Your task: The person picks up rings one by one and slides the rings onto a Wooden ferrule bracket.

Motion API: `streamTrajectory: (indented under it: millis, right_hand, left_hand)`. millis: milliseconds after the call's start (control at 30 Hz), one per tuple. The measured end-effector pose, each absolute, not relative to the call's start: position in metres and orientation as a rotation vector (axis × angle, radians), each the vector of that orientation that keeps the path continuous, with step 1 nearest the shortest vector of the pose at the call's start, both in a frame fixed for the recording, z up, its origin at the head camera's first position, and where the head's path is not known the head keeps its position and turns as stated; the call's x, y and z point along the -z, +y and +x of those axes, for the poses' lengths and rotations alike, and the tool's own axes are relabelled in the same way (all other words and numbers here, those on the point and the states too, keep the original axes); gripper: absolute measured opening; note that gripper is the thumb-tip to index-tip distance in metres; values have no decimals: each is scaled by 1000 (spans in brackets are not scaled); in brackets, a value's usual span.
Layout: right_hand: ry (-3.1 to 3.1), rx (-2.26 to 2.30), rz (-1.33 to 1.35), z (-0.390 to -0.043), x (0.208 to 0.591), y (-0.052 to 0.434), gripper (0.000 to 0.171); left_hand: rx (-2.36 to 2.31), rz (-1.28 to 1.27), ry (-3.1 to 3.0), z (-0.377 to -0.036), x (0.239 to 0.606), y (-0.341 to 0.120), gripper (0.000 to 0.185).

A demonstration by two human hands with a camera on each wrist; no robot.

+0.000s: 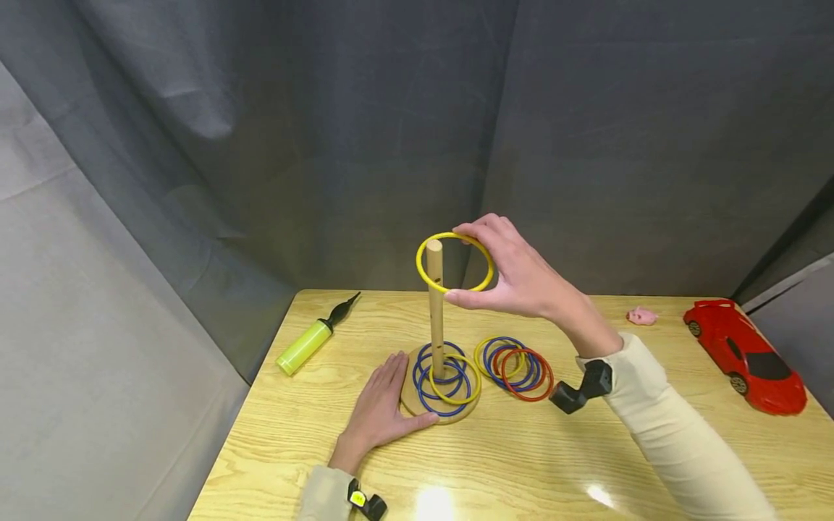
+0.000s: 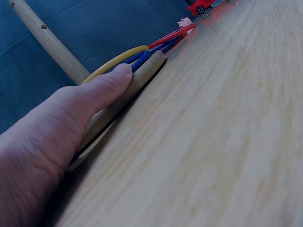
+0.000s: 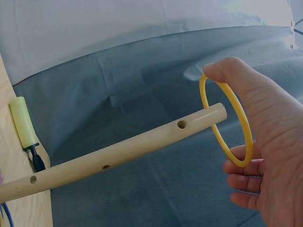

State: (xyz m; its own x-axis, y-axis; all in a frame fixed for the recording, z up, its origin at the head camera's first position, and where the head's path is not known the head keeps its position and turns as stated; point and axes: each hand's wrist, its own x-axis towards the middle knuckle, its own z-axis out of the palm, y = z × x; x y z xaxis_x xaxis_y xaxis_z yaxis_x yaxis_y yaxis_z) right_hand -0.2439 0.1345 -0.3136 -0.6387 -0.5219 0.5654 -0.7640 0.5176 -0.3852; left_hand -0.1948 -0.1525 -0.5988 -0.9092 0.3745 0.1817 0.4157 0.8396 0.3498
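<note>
Yellow and slim, one ring (image 1: 418, 264) is pinched between the thumb and fingers of the right hand (image 1: 511, 273), level with the tip of the wooden post (image 1: 436, 325); whether the tip has passed through it, I cannot tell. The left hand (image 1: 378, 409) lies with its fingers extended against the left rim of the round base (image 1: 410, 397), the side towards the table's left edge, its thumb along the near rim. Several blue rings (image 1: 444, 415) and another yellow ring (image 1: 481, 380) already lie round the post's foot, so the stacking looks partway along, perhaps about half. The held ring has not dropped to join them. What seems left is the overlapping pile (image 1: 552, 378) of yellow, blue and red rings, lying on the table (image 1: 554, 463) just beside the base, towards the right edge. Apart from this work, a green hand pump (image 1: 305, 349) lies near the far left corner, a small pink pig (image 1: 641, 315) near the far edge, and a red toy car (image 1: 749, 358) by the far right corner, all seemingly unused here.
</note>
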Motion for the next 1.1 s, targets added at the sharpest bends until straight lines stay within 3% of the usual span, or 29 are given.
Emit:
streamTrajectory:
  millis: [467, 1100]
  right_hand:
    - [-2551, -859, 1014, -244, 347, 128, 88]
    - [-2728, -899, 959, -246, 455, 126, 98]
  left_hand:
    - [578, -609, -2928, -193, 597, -151, 131]
    - [565, -630, -2926, -194, 598, -152, 129]
